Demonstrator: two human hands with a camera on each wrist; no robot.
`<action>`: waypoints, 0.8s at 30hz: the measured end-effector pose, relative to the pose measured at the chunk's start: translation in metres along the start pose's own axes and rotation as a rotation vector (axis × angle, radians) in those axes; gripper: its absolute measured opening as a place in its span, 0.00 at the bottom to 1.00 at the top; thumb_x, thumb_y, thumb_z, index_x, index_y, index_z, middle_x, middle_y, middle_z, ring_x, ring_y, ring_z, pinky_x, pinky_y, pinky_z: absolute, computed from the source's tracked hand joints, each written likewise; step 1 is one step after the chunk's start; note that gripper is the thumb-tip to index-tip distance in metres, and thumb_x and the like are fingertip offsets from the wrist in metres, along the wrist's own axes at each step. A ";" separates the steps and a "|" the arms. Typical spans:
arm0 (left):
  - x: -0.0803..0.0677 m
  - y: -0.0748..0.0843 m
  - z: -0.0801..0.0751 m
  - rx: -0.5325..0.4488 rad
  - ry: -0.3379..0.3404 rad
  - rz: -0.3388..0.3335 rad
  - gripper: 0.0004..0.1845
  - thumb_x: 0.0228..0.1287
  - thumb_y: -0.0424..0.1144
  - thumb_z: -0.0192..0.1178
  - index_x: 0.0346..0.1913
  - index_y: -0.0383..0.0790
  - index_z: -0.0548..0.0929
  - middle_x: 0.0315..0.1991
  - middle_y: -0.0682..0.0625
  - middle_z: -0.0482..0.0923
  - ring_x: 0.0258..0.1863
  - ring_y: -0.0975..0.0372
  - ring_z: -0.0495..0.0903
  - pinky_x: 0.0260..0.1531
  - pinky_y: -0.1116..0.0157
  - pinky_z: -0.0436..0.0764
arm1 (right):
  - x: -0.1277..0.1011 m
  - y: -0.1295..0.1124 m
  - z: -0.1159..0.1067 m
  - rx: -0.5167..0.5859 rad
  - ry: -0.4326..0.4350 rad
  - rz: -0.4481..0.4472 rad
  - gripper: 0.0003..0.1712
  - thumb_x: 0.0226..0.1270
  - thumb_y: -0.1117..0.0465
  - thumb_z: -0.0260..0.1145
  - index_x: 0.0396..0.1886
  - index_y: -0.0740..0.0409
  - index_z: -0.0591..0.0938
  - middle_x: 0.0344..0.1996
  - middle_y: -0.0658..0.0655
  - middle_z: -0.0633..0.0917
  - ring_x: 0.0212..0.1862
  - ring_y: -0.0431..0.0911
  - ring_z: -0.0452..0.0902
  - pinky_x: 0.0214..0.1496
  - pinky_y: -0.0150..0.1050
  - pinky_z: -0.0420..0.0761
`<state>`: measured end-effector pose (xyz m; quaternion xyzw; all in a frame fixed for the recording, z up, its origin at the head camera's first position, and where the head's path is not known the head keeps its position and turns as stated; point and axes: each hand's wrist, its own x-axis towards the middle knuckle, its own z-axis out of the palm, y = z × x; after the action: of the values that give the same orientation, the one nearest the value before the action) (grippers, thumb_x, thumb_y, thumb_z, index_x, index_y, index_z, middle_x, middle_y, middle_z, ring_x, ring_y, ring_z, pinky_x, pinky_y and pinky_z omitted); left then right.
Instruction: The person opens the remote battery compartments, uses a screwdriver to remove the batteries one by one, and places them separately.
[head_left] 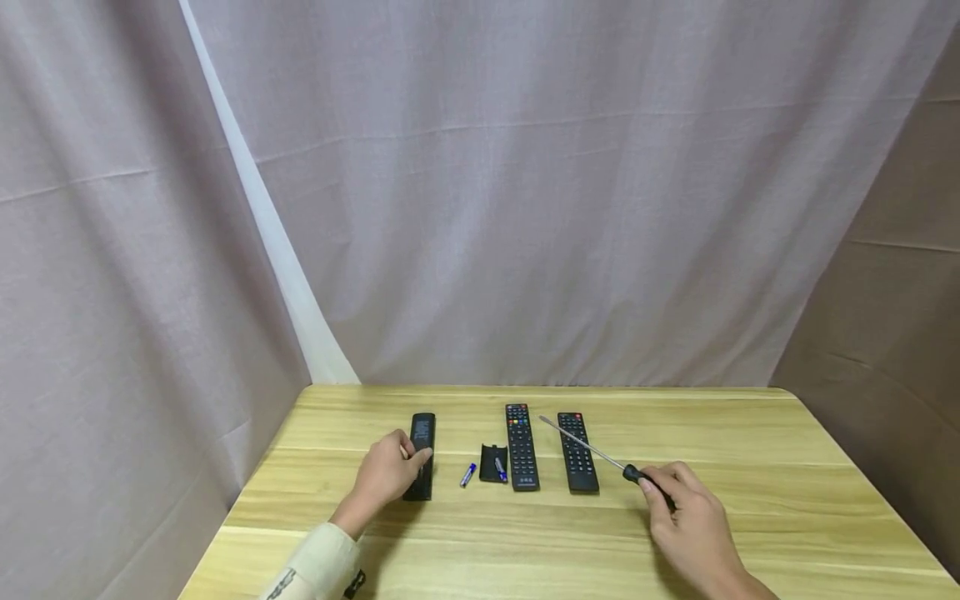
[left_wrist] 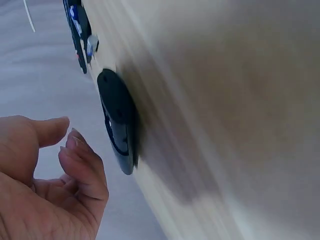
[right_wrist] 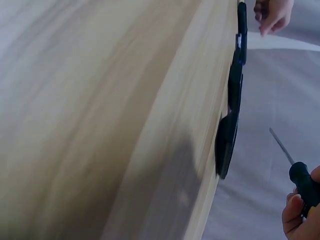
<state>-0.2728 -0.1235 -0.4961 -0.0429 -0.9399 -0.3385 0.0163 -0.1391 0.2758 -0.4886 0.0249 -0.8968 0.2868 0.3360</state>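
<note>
My left hand [head_left: 390, 471] hovers over a black remote control [head_left: 423, 429] lying back side up at the left. In the left wrist view the thumb and fingertips are loosely bent, apart from the remote, with nothing visible between them. My right hand [head_left: 693, 517] grips a screwdriver [head_left: 652, 483] by its dark handle. Its metal shaft points up and left, passing in front of the right-hand remote [head_left: 577, 450] in the head view; the right wrist view shows it raised off the table.
Between the remotes lie an AAA-type battery [head_left: 468, 475] and a black battery cover [head_left: 487, 471] with another battery [head_left: 500, 470] on it. A longer remote [head_left: 522, 450] lies button side up beside them. Grey curtains [head_left: 525, 250] hang behind the wooden table [head_left: 480, 550].
</note>
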 end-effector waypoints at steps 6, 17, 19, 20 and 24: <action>-0.016 0.004 0.001 -0.035 0.005 0.070 0.15 0.72 0.46 0.70 0.31 0.42 0.79 0.19 0.54 0.73 0.19 0.64 0.70 0.17 0.70 0.68 | -0.001 0.008 -0.008 -0.036 -0.016 0.035 0.06 0.69 0.70 0.72 0.42 0.63 0.92 0.33 0.47 0.85 0.30 0.27 0.68 0.26 0.22 0.68; -0.026 0.014 0.001 -0.073 -0.045 0.087 0.15 0.74 0.47 0.69 0.32 0.43 0.80 0.21 0.53 0.74 0.18 0.65 0.70 0.14 0.71 0.70 | -0.001 0.023 -0.016 -0.102 -0.169 0.130 0.12 0.78 0.66 0.65 0.50 0.70 0.88 0.38 0.58 0.85 0.31 0.35 0.72 0.26 0.28 0.71; -0.028 0.015 0.001 -0.075 -0.047 0.096 0.15 0.74 0.47 0.69 0.32 0.43 0.80 0.21 0.53 0.74 0.18 0.65 0.70 0.14 0.71 0.70 | -0.001 0.029 -0.017 -0.117 -0.214 0.161 0.14 0.80 0.65 0.63 0.52 0.73 0.86 0.41 0.63 0.85 0.34 0.43 0.77 0.28 0.31 0.75; -0.028 0.016 0.001 -0.079 -0.051 0.092 0.15 0.74 0.47 0.69 0.32 0.43 0.80 0.21 0.54 0.74 0.19 0.65 0.70 0.15 0.71 0.70 | -0.001 0.032 -0.018 -0.124 -0.226 0.173 0.14 0.81 0.65 0.62 0.53 0.74 0.85 0.42 0.65 0.85 0.35 0.47 0.80 0.29 0.33 0.78; -0.029 0.016 0.002 -0.077 -0.050 0.098 0.15 0.74 0.47 0.69 0.32 0.43 0.80 0.21 0.53 0.74 0.19 0.64 0.70 0.15 0.71 0.70 | 0.000 0.043 -0.019 -0.156 -0.253 0.204 0.15 0.81 0.65 0.62 0.54 0.75 0.83 0.42 0.68 0.84 0.38 0.53 0.81 0.31 0.39 0.80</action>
<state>-0.2426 -0.1118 -0.4890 -0.0981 -0.9229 -0.3722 0.0078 -0.1380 0.3215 -0.4984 -0.0565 -0.9493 0.2436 0.1906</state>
